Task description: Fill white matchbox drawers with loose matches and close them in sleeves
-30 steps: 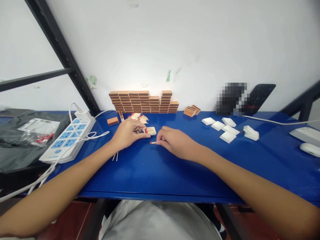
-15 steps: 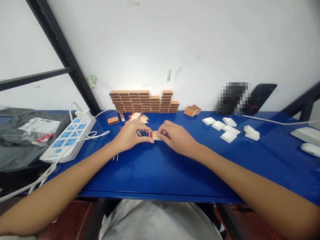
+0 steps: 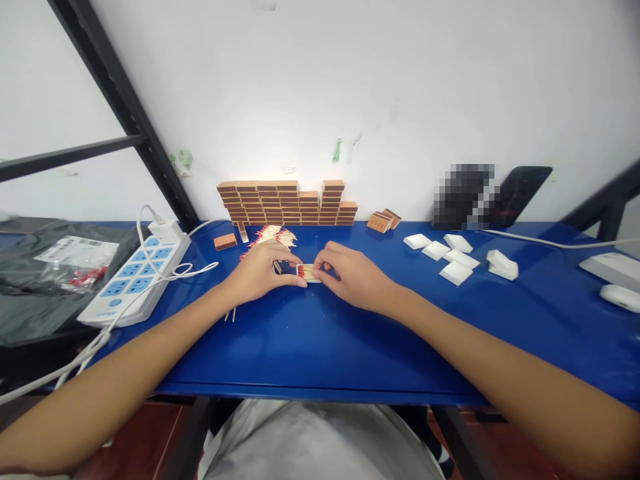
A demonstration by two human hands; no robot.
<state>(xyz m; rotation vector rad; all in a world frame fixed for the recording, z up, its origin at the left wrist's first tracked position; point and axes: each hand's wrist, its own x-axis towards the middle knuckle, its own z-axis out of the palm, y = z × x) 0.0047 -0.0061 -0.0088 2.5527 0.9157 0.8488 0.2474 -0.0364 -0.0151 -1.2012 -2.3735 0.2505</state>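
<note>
Fingers (image 3: 290,281) hold white tray (image 3: 315,281); orange matchbox (image 3: 225,241) print is illegible.

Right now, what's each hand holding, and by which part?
Left hand: white matchbox tray, by its left end. Right hand: fingers at the tray's right end; whether they grip anything is hidden.

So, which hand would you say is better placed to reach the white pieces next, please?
Right hand, probably: it's nearer the white pieces, while the left hand holds the tray of matches.
</note>
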